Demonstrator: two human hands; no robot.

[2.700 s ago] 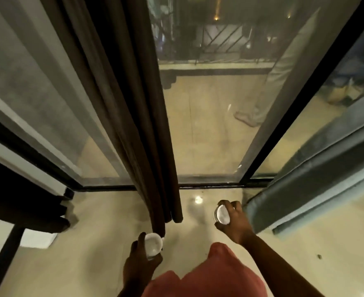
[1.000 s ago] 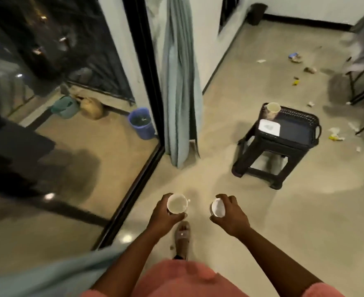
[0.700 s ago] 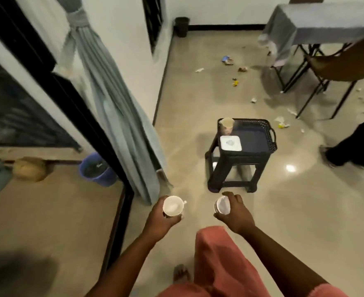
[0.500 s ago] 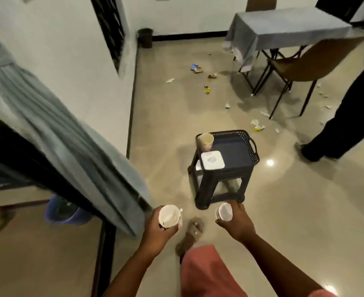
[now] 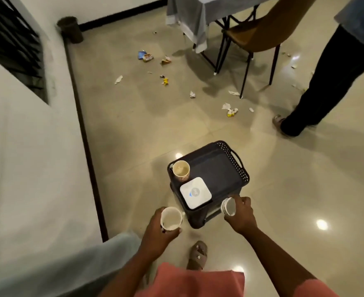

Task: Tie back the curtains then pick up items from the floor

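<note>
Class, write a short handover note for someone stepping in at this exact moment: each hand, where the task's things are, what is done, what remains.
Left hand holds a white paper cup; right hand holds another white cup, tilted.
Black tray on the stool just ahead carries a brown paper cup and a white square box.
Two cups are picked up.
Left: set the cups down, gather the floor litter, such as the blue wrapper and crumpled paper. The curtain ties are out of view.

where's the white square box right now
In the head view, the white square box lies on the near end of the black tray atop the stool, just behind the paper cup.
</note>
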